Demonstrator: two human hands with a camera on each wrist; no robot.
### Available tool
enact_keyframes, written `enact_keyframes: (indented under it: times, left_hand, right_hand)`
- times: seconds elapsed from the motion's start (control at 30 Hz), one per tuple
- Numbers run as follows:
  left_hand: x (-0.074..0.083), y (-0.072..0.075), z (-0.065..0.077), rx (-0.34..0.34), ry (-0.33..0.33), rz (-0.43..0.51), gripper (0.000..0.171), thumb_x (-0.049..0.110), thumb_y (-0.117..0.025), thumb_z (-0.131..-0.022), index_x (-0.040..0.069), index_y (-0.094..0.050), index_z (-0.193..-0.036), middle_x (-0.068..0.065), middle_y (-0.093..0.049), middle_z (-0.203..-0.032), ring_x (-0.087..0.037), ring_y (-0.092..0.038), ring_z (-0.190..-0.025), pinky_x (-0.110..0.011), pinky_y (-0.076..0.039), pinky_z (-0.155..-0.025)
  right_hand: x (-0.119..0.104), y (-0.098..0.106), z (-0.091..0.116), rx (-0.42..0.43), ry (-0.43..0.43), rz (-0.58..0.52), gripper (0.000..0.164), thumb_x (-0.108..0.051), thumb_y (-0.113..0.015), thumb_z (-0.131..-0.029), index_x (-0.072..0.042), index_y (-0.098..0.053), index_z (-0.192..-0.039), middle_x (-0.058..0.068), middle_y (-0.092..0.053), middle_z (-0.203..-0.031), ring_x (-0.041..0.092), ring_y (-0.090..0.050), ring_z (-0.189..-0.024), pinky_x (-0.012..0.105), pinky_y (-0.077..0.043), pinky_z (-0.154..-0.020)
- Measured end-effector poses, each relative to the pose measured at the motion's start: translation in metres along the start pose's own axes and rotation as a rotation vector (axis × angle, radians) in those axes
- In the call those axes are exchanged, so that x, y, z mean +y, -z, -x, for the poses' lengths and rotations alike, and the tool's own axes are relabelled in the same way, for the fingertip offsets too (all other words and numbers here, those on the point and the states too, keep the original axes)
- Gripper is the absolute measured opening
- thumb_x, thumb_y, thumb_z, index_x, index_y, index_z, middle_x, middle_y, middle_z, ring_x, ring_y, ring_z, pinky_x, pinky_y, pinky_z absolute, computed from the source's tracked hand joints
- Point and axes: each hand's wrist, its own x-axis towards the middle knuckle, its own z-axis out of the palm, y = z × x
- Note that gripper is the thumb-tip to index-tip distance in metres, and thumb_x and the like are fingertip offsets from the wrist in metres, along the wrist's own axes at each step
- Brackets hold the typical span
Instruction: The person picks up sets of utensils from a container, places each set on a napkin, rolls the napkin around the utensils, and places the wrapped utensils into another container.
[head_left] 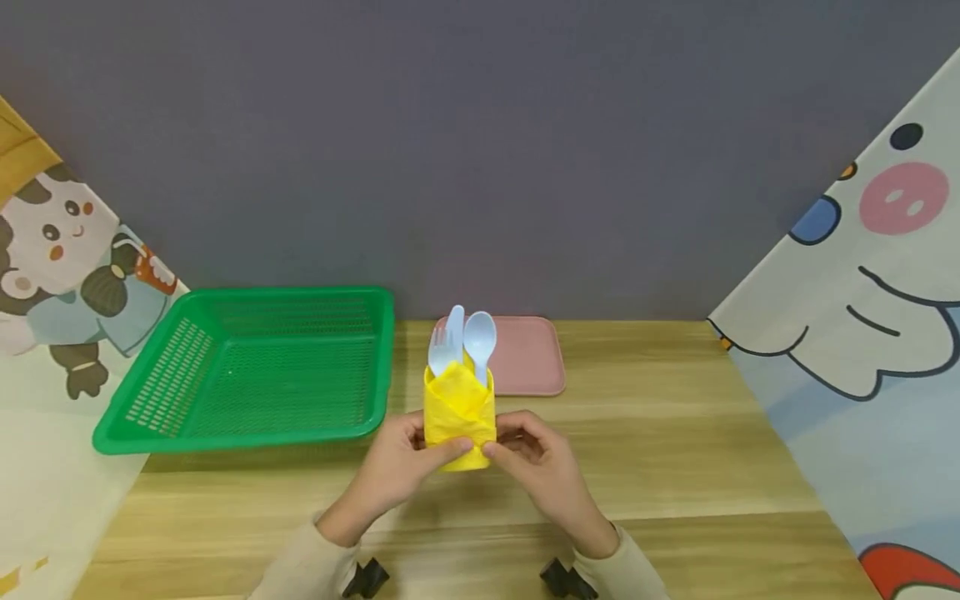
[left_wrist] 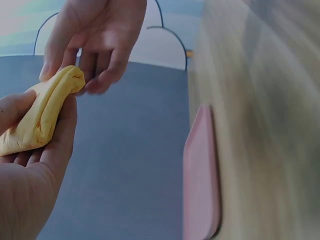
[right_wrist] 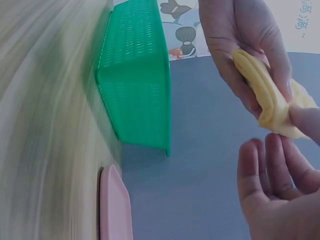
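Note:
A yellow folded napkin (head_left: 459, 408) stands upright between my two hands, held above the table. Out of its top poke a pale blue plastic fork (head_left: 442, 350), a knife (head_left: 456, 323) and a spoon (head_left: 480, 335). My left hand (head_left: 393, 458) grips the lower left side, thumb across the front and fingers behind. On the lower right, my right hand (head_left: 551, 467) pinches the edge with its thumb in front; its other fingers curl loosely behind. Both wrist views show the napkin (left_wrist: 47, 115) as a thick, layered fold, with the cutlery out of sight there.
A pink tray (head_left: 531, 358) lies on the wooden table (head_left: 675, 417) behind the napkin, against the grey back panel (head_left: 480, 167). To the left is a green perforated basket (head_left: 292, 292). Printed cartoon panels flank both sides.

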Motion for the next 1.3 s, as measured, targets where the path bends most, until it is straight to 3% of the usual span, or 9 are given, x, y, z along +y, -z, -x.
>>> enact_keyframes:
  times: [0.1,0.2,0.43,0.53,0.8,1.0,1.3]
  left_hand:
    - [-0.001,0.014,-0.008,0.029,0.033,-0.052,0.027,0.023,-0.073,-0.079,0.003,-0.068,-0.097,-0.006,-0.069,-0.088,-0.02,-0.066,-0.074,-0.034,-0.054,-0.063]
    - [0.001,0.036,-0.013,0.071,0.086,-0.111,0.034,0.031,-0.074,-0.077,0.003,-0.068,-0.097,-0.006,-0.069,-0.087,-0.021,-0.065,-0.075,-0.033,-0.054,-0.063]
    - [0.007,0.089,-0.028,0.084,0.276,-0.116,0.048,0.035,-0.075,-0.075,-0.001,-0.063,-0.106,-0.012,-0.068,-0.095,-0.024,-0.065,-0.085,-0.034,-0.053,-0.072]
    - [0.004,0.104,-0.032,0.089,0.318,-0.124,0.051,0.033,-0.074,-0.077,-0.005,-0.061,-0.108,-0.014,-0.067,-0.098,-0.024,-0.064,-0.087,-0.034,-0.052,-0.074]
    - [-0.017,0.13,-0.037,0.089,0.451,-0.19,0.047,0.029,-0.072,-0.079,-0.007,-0.059,-0.107,-0.012,-0.066,-0.094,-0.02,-0.061,-0.079,-0.033,-0.051,-0.068]
    - [-0.033,0.146,-0.04,0.064,0.535,-0.175,0.047,0.024,-0.069,-0.082,-0.009,-0.054,-0.111,-0.014,-0.063,-0.098,-0.021,-0.062,-0.082,-0.036,-0.052,-0.074]
    - [-0.047,0.159,-0.045,0.007,0.591,-0.374,0.04,0.024,-0.069,-0.081,-0.007,-0.057,-0.103,-0.012,-0.06,-0.086,-0.019,-0.054,-0.069,-0.042,-0.051,-0.067]
  right_hand:
    - [0.001,0.004,0.001,0.032,-0.013,0.019,0.024,0.0,-0.062,-0.085,-0.002,-0.06,-0.109,0.017,-0.059,-0.102,0.026,-0.058,-0.09,0.037,-0.051,-0.075]
    - [0.002,0.007,0.001,0.038,-0.036,0.019,0.024,-0.003,-0.062,-0.087,-0.003,-0.06,-0.11,0.016,-0.06,-0.103,0.026,-0.057,-0.092,0.039,-0.05,-0.078]
    - [0.007,0.014,0.004,0.019,-0.036,0.023,0.024,-0.003,-0.061,-0.087,0.0,-0.059,-0.111,0.011,-0.061,-0.106,0.032,-0.057,-0.096,0.041,-0.049,-0.082]
    - [0.009,0.018,0.006,0.007,-0.039,0.058,0.025,-0.003,-0.061,-0.087,-0.002,-0.059,-0.112,0.01,-0.06,-0.109,0.033,-0.055,-0.099,0.04,-0.048,-0.085]
    - [-0.003,0.021,0.009,0.014,0.045,0.388,0.025,-0.002,-0.064,-0.084,-0.007,-0.062,-0.109,0.01,-0.062,-0.106,0.024,-0.057,-0.099,0.038,-0.046,-0.087]
    - [-0.012,0.017,0.009,-0.008,0.051,0.443,0.025,0.001,-0.065,-0.083,-0.005,-0.063,-0.107,0.008,-0.062,-0.104,0.026,-0.057,-0.097,0.039,-0.046,-0.085]
    - [-0.01,0.018,0.009,-0.03,0.026,0.43,0.024,-0.003,-0.064,-0.085,-0.006,-0.063,-0.109,0.011,-0.062,-0.105,0.026,-0.056,-0.1,0.042,-0.045,-0.086]
